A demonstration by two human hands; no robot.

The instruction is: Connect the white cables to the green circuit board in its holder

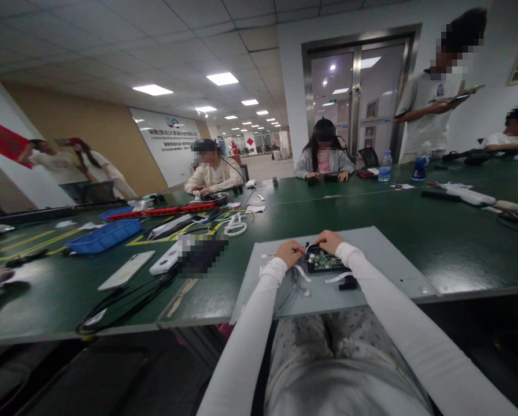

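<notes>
A green circuit board (322, 261) sits in a black housing on a light grey panel (389, 254) in front of me. At the housing's left edge, my left hand (289, 252) has its fingertips pinched together; what lies between them is too small to make out. My right hand (329, 241) curls its fingers down at the housing's far edge, hiding whatever they grip. A thin dark piece shows between both hands. White strips (337, 277) and a small black part (348, 283) lie on the near side of the housing. Thin wires in clear plastic (291, 296) rest below my left hand.
To the left lie a white phone (126, 270), a white power bank-like device (166, 257), black cables (124, 306) and a blue tray (105, 237). Coiled white cable (235, 225) lies beyond. Co-workers sit across the green table (293, 208); a water bottle (384, 166) stands at its far side.
</notes>
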